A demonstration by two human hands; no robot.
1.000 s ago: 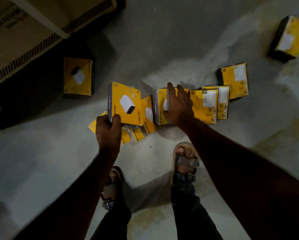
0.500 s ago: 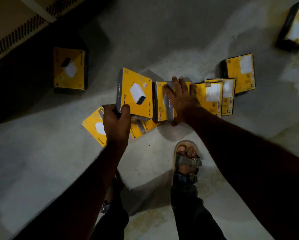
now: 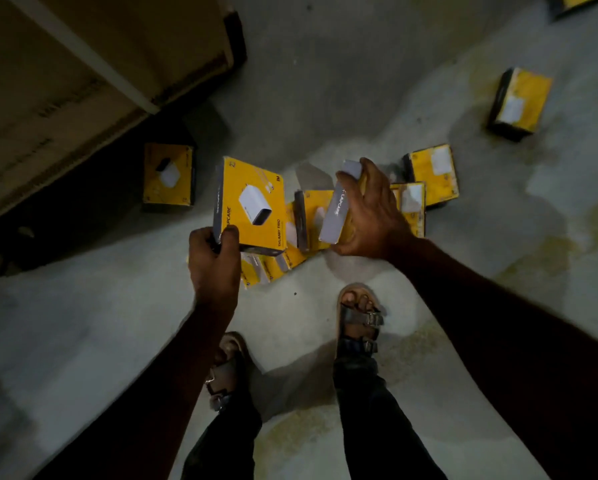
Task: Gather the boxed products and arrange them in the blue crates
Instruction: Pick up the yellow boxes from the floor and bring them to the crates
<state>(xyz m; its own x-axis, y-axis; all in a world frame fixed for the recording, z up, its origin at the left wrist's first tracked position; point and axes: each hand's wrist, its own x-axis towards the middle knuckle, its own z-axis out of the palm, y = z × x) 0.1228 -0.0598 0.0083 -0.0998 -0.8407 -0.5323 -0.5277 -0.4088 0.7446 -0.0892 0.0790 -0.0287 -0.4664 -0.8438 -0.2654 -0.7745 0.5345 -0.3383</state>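
Yellow boxed products lie scattered across the grey floor (image 3: 325, 98), and two are in hand. The left hand (image 3: 214, 261) grips the lower corner of a yellow box (image 3: 250, 206) at frame centre, face up. The right hand (image 3: 370, 216) curls round a second box (image 3: 337, 206), grey side showing, tilted. Between them another box (image 3: 309, 216) stands on edge. Further boxes sit in the centre-left shadow (image 3: 167, 174), right of centre (image 3: 432, 171) and at upper right (image 3: 519, 102). A large carton (image 3: 65, 64) fills the upper left.
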